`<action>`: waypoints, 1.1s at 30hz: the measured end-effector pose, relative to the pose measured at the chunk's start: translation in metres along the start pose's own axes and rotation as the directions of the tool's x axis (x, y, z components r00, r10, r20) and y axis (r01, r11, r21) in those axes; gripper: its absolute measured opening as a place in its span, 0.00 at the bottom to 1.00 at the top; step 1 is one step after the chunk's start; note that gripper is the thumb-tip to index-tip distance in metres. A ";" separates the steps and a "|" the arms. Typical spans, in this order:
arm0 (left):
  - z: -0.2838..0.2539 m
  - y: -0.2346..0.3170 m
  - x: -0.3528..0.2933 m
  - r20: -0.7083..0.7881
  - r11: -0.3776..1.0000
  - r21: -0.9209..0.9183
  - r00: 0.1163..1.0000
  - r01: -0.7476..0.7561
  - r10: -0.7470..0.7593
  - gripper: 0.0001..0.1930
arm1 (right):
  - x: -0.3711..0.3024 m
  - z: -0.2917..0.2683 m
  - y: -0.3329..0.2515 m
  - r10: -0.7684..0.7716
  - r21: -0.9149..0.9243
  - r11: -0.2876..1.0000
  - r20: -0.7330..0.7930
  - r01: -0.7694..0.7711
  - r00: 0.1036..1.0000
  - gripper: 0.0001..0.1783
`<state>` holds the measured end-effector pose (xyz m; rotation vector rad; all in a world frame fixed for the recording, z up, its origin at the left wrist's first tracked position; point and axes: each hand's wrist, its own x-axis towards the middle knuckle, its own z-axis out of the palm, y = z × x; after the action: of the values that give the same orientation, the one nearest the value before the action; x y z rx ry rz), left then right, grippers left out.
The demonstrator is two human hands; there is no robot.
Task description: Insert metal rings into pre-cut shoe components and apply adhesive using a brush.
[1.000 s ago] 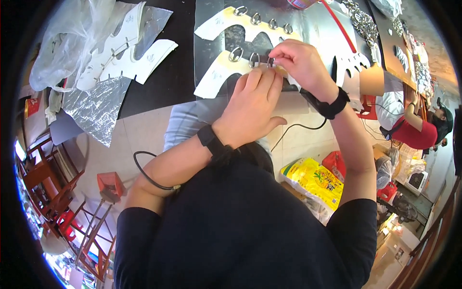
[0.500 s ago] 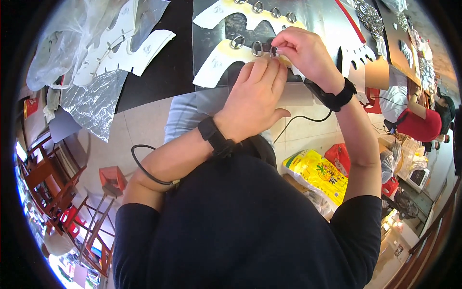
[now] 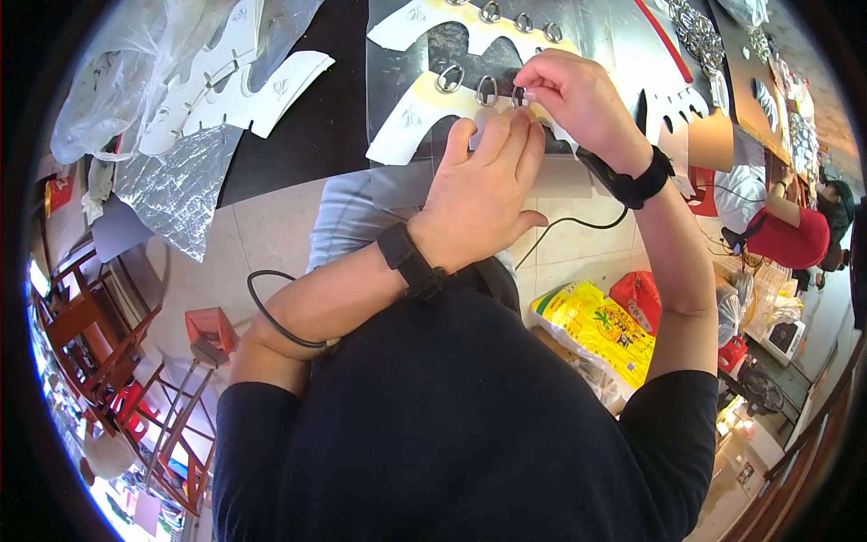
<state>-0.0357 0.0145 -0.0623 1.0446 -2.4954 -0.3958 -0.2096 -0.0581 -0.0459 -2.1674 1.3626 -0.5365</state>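
Note:
On the table before me lies a white cut-out piece (image 3: 397, 126) with wavy edges and a yellowish band. Metal rings stand along that band, one ring (image 3: 450, 79) at the left and another ring (image 3: 487, 90) beside it. My right hand (image 3: 578, 95) pinches a third metal ring (image 3: 517, 97) between thumb and fingers, at the band. Stretched flat, the fingers of my left hand (image 3: 483, 194) rest on the near edge of the piece, just below that ring, and hide part of it. A second white piece (image 3: 397, 30) with several rings lies behind.
At the left are more white cut-out pieces (image 3: 280, 90), a clear plastic bag (image 3: 108, 72) and a crinkled silvery sheet (image 3: 185, 185). A red strip (image 3: 664, 41) and a heap of metal parts (image 3: 695, 41) lie to the right. A yellow bag (image 3: 601, 330) sits on the floor.
The fingers of my left hand have lifted and spread slightly, the index finger now bent apart from the others. My right hand keeps its pinch on the ring.

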 end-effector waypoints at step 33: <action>-0.015 -0.006 -0.023 -0.109 0.967 -0.216 0.987 -0.137 0.116 0.26 | 0.002 0.005 0.003 0.002 -0.042 0.999 -0.022 -0.003 1.000 0.05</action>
<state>-0.0105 0.0257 -0.0573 0.7920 -2.3527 -0.5589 -0.2081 -0.0595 -0.0517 -2.1991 1.3997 -0.5369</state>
